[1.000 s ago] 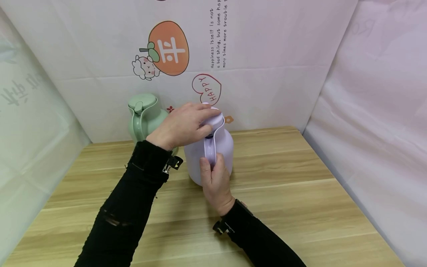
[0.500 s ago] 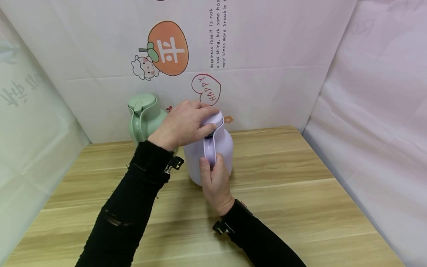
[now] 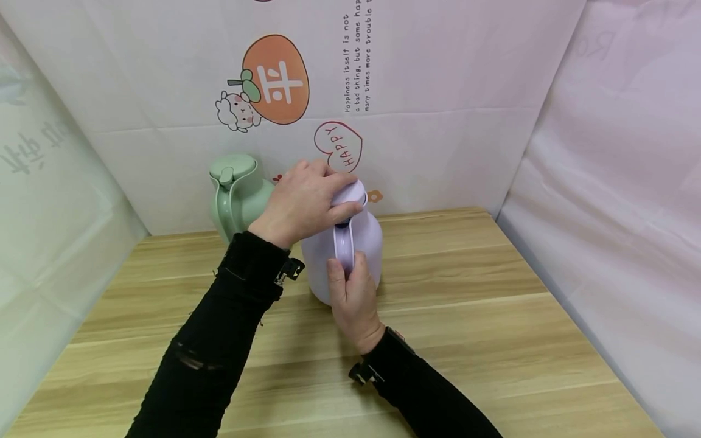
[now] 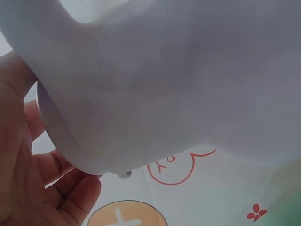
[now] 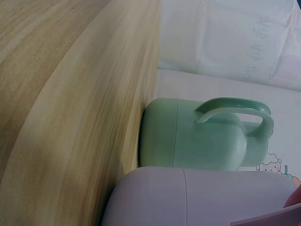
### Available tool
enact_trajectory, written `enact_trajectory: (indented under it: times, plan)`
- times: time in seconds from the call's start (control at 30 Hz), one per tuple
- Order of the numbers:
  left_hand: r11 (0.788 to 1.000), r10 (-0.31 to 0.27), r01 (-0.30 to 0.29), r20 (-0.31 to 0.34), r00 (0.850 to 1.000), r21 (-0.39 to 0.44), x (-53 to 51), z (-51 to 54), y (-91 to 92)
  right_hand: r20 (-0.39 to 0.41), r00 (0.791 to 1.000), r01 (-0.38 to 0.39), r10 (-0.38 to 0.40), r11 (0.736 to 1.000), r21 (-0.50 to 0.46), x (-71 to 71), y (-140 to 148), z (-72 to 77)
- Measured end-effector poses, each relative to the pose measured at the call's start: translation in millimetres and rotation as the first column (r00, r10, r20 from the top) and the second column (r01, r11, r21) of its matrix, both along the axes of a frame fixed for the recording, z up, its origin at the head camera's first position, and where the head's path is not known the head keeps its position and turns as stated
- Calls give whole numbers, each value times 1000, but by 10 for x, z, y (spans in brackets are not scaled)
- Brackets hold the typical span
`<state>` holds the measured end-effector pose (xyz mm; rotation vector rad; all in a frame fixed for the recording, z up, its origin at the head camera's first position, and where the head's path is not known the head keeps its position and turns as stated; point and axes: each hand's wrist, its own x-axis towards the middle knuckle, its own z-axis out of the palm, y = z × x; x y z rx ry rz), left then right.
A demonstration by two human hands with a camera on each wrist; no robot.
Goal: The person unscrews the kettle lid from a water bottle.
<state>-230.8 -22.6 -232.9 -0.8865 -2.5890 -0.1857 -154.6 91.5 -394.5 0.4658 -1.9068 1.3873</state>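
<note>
A lilac thermos jug (image 3: 369,243) stands upright on the wooden table, its handle (image 3: 344,246) facing me. My right hand (image 3: 356,304) grips the lower part of that handle, thumb on the near side. Over the top, my left hand (image 3: 306,204) holds the round lid (image 3: 350,193), with the thumb at the near edge. In the left wrist view the fingers (image 4: 80,197) bend around the lid's rim, and the pale jug (image 4: 141,89) fills most of the frame. The lid's far left side is hidden under my left hand.
A green thermos jug (image 3: 249,198) stands close by at the back left, partly behind my left hand. The wooden table (image 3: 465,316) ends at a printed white cloth backdrop (image 3: 438,140). Cloth panels also line both sides.
My left hand has turned slightly on the lid, its thumb shifting right along the near edge and the wrist moving a little rightward. The right hand and both jugs stay in place.
</note>
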Motion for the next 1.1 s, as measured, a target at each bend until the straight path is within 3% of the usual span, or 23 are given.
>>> enact_trajectory:
  times: [0.53, 1.1]
  plan:
    - [996, 88, -90, -72, 993, -23, 32, 2, 53, 3, 1000, 6, -6, 1000, 4, 4, -4, 0]
    - [990, 126, -133, -126, 984, -54, 35, -2, 80, 3, 1000, 6, -6, 1000, -2, 2, -8, -8]
